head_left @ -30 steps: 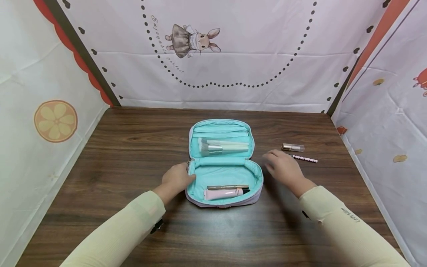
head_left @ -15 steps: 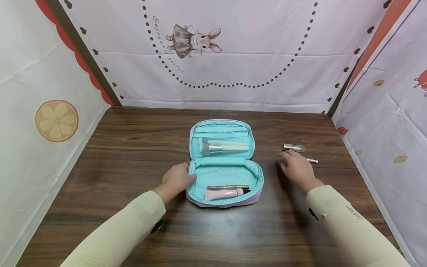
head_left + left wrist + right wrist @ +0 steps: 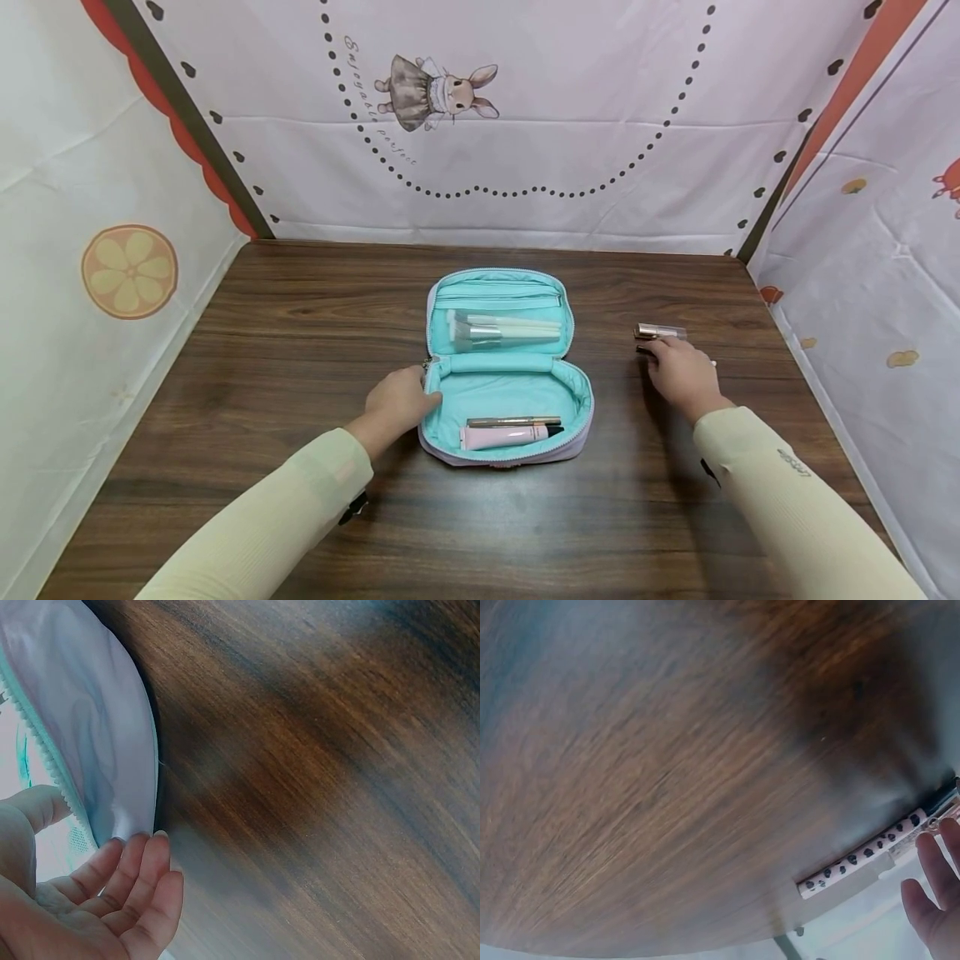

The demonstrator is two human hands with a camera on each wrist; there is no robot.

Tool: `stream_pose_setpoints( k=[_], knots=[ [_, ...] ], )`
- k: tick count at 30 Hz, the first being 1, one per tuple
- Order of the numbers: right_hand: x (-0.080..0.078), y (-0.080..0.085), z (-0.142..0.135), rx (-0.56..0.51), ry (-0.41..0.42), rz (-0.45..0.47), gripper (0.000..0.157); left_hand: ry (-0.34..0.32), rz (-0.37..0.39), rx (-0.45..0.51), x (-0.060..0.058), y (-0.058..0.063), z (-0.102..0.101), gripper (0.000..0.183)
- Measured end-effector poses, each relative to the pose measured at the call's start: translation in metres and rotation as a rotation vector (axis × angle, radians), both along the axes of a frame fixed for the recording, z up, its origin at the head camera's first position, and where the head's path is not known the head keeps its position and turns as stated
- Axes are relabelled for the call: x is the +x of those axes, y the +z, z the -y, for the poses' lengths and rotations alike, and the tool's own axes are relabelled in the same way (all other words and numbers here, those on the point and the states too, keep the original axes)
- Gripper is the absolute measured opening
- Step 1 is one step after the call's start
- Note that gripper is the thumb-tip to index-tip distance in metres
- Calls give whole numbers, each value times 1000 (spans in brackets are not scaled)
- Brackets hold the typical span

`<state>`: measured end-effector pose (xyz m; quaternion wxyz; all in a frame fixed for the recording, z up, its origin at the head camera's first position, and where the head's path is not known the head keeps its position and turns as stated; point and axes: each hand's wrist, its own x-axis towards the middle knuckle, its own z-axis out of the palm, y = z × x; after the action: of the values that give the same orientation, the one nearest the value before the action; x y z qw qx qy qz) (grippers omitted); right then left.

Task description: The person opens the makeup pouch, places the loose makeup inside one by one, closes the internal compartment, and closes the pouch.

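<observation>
An open cosmetic bag (image 3: 507,388) with a turquoise lining lies on the wooden table, lid folded back. My left hand (image 3: 396,408) pinches its left side wall, thumb inside the zipper rim and fingers against the lilac outside in the left wrist view. Inside lie a pink tube (image 3: 502,437) and a slim gold-brown tube (image 3: 513,422). Makeup brushes (image 3: 487,332) sit in the lid. My right hand (image 3: 682,375) is over a thin pen with a spotted barrel (image 3: 862,853), its visible fingers loosely extended; thumb contact is hidden.
A small clear tube with a gold cap (image 3: 648,332) lies just beyond my right hand. Printed cloth walls (image 3: 525,217) enclose the table (image 3: 330,292) at the back and both sides.
My right hand has moved right, away from the bag, and down over the spotted pen, now mostly covering it. The left hand keeps its hold on the bag.
</observation>
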<state>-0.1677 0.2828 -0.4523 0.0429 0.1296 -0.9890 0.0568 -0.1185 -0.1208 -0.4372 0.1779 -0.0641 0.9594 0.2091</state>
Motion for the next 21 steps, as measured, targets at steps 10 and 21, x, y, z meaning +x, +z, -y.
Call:
stream_pose_setpoints(
  k=[10,21],
  knots=[
    [-5,2,-7,43,-58,91,35,-1,4,-2,0,0,0,39],
    [-10,1,-10,129,-12,124,30,0,7,-10,0,2,0,42]
  ],
)
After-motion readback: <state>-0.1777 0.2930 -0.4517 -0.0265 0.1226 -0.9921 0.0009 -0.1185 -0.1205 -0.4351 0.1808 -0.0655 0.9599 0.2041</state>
